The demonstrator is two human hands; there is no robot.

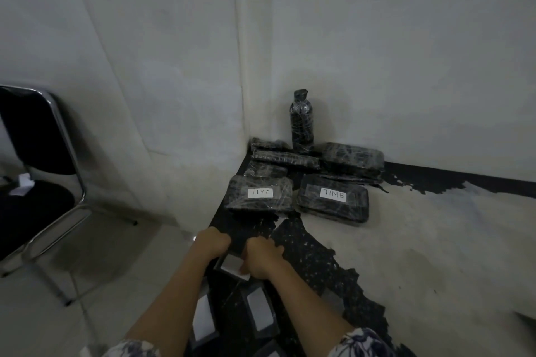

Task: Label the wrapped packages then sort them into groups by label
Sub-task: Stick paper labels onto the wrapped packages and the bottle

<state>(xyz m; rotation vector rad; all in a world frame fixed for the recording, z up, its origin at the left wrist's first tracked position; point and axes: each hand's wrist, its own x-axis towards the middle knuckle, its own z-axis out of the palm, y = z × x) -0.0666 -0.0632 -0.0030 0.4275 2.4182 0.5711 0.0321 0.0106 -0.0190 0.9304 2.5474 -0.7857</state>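
Countertop packages (259,197) labelled "TIMC", "TIMB"

walls (377,38): white (dim) | chair (34,153): black, left | floor (116,255): tiled

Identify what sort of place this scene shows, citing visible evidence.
Probably a plain back room or storage corner used for packing: bare pale walls meeting at a corner, a worn black counter holding wrapped packages, and a metal-framed chair.

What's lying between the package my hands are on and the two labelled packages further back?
Nothing visible. Both hands, left hand and right hand, rest on the near package; only bare dark countertop separates it from the TIMC package and TIMB package.
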